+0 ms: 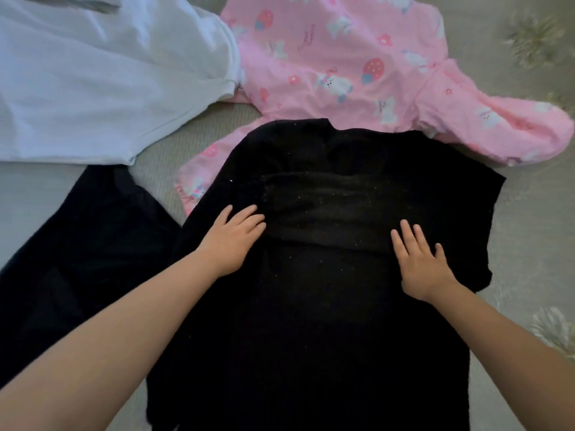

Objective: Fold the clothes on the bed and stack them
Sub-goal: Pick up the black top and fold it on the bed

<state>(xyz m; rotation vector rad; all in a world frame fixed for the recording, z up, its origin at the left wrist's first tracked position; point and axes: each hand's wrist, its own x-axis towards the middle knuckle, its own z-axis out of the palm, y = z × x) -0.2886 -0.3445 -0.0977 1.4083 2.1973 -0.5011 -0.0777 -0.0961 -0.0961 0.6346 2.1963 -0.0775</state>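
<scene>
A black knit garment point(311, 306) lies spread flat in front of me on the bed, with a sleeve folded across its chest as a dark band. My left hand point(231, 239) rests flat on the garment at the band's left end, fingers straight. My right hand point(420, 262) lies flat, fingers spread, on the band's right end. A pink printed garment point(342, 63) lies beyond, partly under the black one's collar. A white garment point(93, 82) lies at the far left. Another dark garment point(77, 244) is at the left, beside my left arm.
The bed cover point(535, 219) is grey-green with pale flower patterns at the right. A bare strip of it shows between the white and pink garments and along the right side.
</scene>
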